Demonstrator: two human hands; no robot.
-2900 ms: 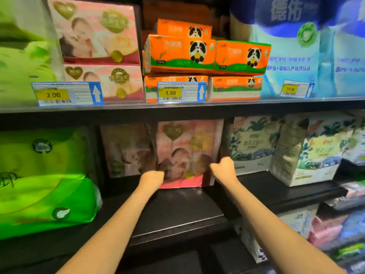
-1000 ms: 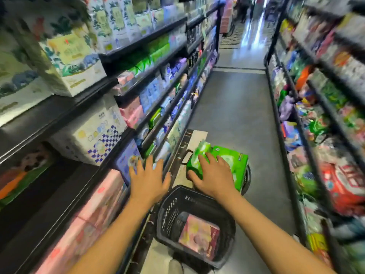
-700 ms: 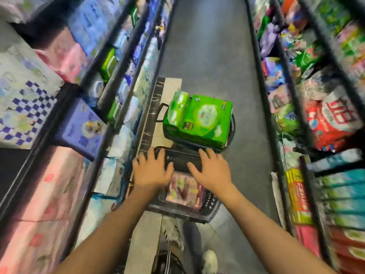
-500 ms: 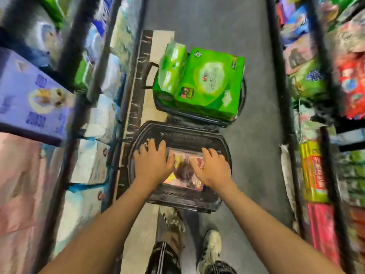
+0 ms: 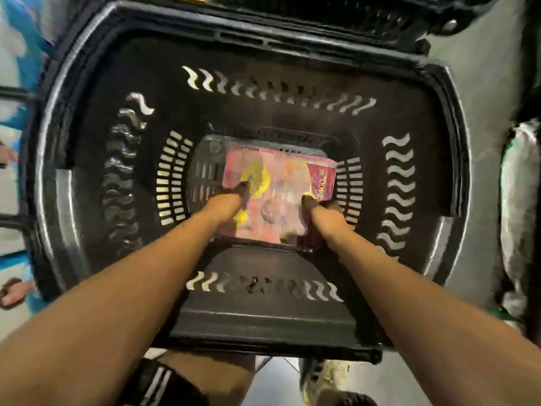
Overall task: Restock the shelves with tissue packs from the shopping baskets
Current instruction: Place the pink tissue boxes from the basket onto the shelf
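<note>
one view only, head camera, looking straight down. one pink tissue pack (image 5: 278, 189) is seen lying flat on the floor of a black shopping basket (image 5: 263, 42), near the middle of the bottom, and no other pack is seen in this basket. both arms are reached deep inside. the left hand (image 5: 224, 205) is placed at the pack's left edge, fingers curled onto it, so the edge is judged to be gripped. the right hand (image 5: 322, 213) is placed at the pack's right edge, near the dark red side panel, fingertips wrapped at that edge; the pack is held there too. thumbs and undersides are hidden, so how far the fingers go under the pack cannot be told.

risks, as judged: the pack is wrapped in glossy film, so a slip can be expected if only the film is pinched and not the body. the pack is soft, so it can be squashed or bent if the two edges are squeezed inward too hard. the basket is deep and its walls are slotted, so a corner or a knuckle can be caught on the rim or slots during the lift. the frame is blurred by motion, so a rushed lift is likely and the pack can be dropped back in. the basket itself can be tipped if the near wall (image 5: 263, 326) is leaned on.
</note>
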